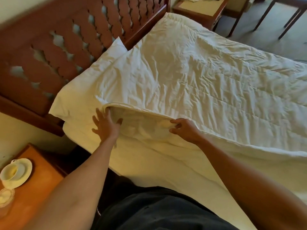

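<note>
A white, wrinkled duvet covers the bed, its near edge lifted into a fold. My right hand pinches that raised edge between thumb and fingers. My left hand has its fingers spread and straight, the fingertips reaching under the lifted corner of the duvet. A white pillow lies partly under the duvet against the headboard. Below the fold the white sheet of the mattress shows.
A dark wooden carved headboard runs along the left. An orange bedside table at the lower left holds a cup on a saucer and a glass. Another nightstand and chair legs stand beyond the bed.
</note>
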The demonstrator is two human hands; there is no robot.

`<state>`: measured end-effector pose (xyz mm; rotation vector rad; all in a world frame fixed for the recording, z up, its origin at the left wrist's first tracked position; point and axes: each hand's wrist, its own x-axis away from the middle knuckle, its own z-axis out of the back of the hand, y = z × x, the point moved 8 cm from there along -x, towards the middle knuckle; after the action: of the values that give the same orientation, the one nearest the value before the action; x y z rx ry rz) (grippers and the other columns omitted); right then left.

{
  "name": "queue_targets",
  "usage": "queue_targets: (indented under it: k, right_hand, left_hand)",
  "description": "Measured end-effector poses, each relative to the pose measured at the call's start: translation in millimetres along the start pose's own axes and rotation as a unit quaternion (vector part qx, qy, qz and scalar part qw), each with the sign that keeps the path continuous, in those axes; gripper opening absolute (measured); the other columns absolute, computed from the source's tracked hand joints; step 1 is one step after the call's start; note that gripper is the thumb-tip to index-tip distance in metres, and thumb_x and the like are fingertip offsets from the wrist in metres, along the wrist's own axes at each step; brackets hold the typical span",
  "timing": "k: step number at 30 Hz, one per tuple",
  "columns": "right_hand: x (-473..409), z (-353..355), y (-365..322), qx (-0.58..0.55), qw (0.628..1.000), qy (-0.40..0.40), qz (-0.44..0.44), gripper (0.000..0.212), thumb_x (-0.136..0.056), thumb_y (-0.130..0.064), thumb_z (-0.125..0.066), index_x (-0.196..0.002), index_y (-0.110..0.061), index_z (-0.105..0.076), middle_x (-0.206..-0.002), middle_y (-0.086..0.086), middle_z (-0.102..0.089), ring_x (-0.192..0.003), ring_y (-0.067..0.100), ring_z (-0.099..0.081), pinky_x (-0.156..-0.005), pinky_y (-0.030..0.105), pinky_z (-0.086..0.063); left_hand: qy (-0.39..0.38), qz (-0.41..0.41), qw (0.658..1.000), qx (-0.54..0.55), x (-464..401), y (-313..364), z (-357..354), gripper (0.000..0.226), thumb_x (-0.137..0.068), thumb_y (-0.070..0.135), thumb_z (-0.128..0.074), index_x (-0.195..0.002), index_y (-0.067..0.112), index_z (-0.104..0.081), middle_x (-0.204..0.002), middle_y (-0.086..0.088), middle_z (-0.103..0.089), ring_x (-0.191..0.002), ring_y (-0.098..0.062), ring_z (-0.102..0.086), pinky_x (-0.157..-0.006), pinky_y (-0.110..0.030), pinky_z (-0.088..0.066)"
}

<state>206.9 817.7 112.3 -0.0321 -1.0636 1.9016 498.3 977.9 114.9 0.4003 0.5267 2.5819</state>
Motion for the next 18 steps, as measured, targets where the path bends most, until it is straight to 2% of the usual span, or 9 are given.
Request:
queue_targets:
  k: [3,5,7,9,12,14,16,18]
  right_hand:
    - [-8,6,-6,-0.002,1.0,0.014,-0.001,0.052,-0.087,-0.033,-0.073,-0.134,-0.016,-0.059,-0.127,0.003,-0.06,-0.108,0.016,-0.058,-0.087,0.026,-0.043]
    - [-13,11,-9,-0.003,0.999,0.03,-0.011,0.053,-0.087,-0.034,-0.073,-0.135,-0.016,-0.058,-0.131,0.002,-0.058,-0.106,0.014,-0.057,-0.087,0.025,-0.043]
    - [-19,15,-14,-0.001,0.999,0.05,-0.021,0.055,-0.087,-0.035,-0.073,-0.136,-0.016,-0.057,-0.135,0.003,-0.056,-0.107,0.015,-0.057,-0.088,0.027,-0.045]
    - [-29,20,-19,-0.005,0.996,0.074,-0.043,0.057,-0.087,-0.036,-0.072,-0.137,-0.014,-0.055,-0.139,0.005,-0.052,-0.111,0.018,-0.057,-0.091,0.03,-0.046]
    - [-46,18,-29,-0.002,0.993,0.082,-0.089,0.06,-0.088,-0.039,-0.071,-0.139,-0.012,-0.052,-0.143,0.008,-0.047,-0.121,0.024,-0.053,-0.099,0.034,-0.045]
    - [-58,7,-36,0.019,0.988,0.067,-0.137,0.061,-0.089,-0.038,-0.069,-0.139,-0.008,-0.051,-0.143,0.012,-0.047,-0.126,0.027,-0.05,-0.1,0.032,-0.04]
    - [-71,-15,-45,0.032,0.982,0.037,-0.183,0.068,-0.089,-0.039,-0.069,-0.145,-0.009,-0.044,-0.151,0.013,-0.037,-0.132,0.028,-0.043,-0.1,0.028,-0.035]
    - [-89,-36,-63,0.025,0.979,0.031,-0.202,0.076,-0.088,-0.041,-0.069,-0.151,-0.015,-0.035,-0.16,0.013,-0.016,-0.139,0.03,-0.035,-0.109,0.033,-0.032]
  left_hand:
    - [0.039,-0.049,0.998,0.019,-13,22,0,0.074,-0.086,0.043,-0.069,-0.145,0.014,-0.035,-0.155,-0.012,-0.029,-0.142,-0.034,-0.026,-0.108,-0.061,-0.026]
    - [0.037,-0.084,0.996,-0.005,-26,30,-2,0.076,-0.082,0.042,-0.073,-0.141,0.01,-0.038,-0.142,-0.018,-0.04,-0.128,-0.04,-0.038,-0.1,-0.055,-0.036]
    - [0.027,-0.093,0.995,-0.038,-42,30,-3,0.08,-0.079,0.041,-0.076,-0.143,0.016,-0.033,-0.135,-0.022,-0.038,-0.119,-0.042,-0.04,-0.094,-0.051,-0.04]
    - [0.008,-0.102,0.992,-0.07,-64,32,-1,0.081,-0.081,0.03,-0.074,-0.147,0.029,-0.027,-0.132,-0.021,-0.035,-0.113,-0.041,-0.041,-0.09,-0.05,-0.044]
    - [-0.089,-0.164,0.98,-0.066,-101,43,-9,0.079,-0.089,0.009,-0.054,-0.153,0.036,-0.018,-0.127,-0.019,-0.047,-0.109,-0.039,-0.052,-0.085,-0.047,-0.05]
    - [-0.138,-0.218,0.966,0.002,-127,57,-5,0.068,-0.092,0.01,-0.047,-0.152,0.033,-0.028,-0.127,-0.018,-0.058,-0.109,-0.038,-0.059,-0.088,-0.043,-0.052]
    - [-0.175,-0.271,0.942,0.094,-150,83,10,0.06,-0.088,0.003,-0.047,-0.142,0.029,-0.048,-0.131,-0.012,-0.061,-0.117,-0.031,-0.06,-0.093,-0.035,-0.051]
    - [-0.224,-0.318,0.91,0.141,-175,116,27,0.063,-0.077,-0.009,-0.046,-0.126,0.026,-0.062,-0.122,-0.005,-0.067,-0.11,-0.023,-0.063,-0.082,-0.027,-0.052]
